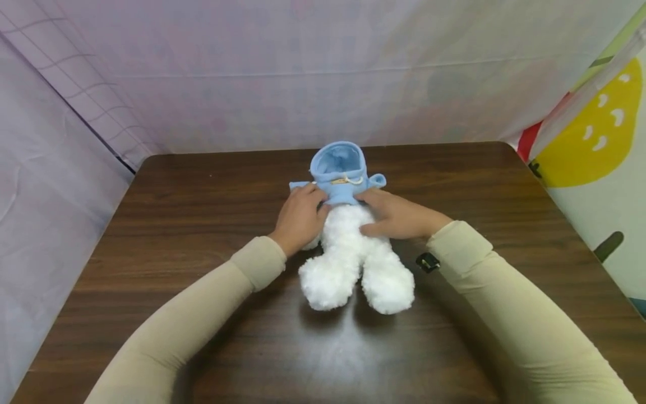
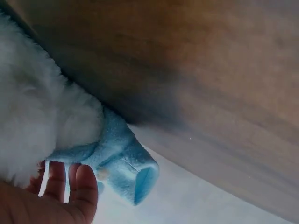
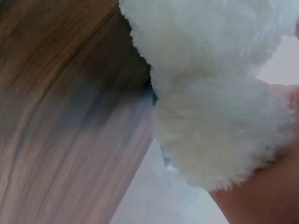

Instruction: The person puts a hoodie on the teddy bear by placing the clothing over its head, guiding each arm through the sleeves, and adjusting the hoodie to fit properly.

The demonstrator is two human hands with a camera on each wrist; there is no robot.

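Observation:
A white fluffy plush toy (image 1: 348,230) lies on the table with its two legs toward me. A small light-blue hoodie (image 1: 339,188), with a cord at its front, covers the toy's upper end; its round opening shows only blue lining, and the toy's head is hidden. My left hand (image 1: 301,216) holds the hoodie's left lower edge, its fingers bent by the cloth (image 2: 114,154) in the left wrist view. On the other side, my right hand (image 1: 401,214) grips the toy's side, fingertips at the hoodie's hem. White fur (image 3: 219,116) hides most of that hand in the right wrist view.
The brown wooden table (image 1: 202,202) runs back to a pale cloth curtain (image 1: 282,90). A yellow printed shape (image 1: 598,132) shows on the right-hand fabric. A small black object (image 1: 428,262) is by the right cuff.

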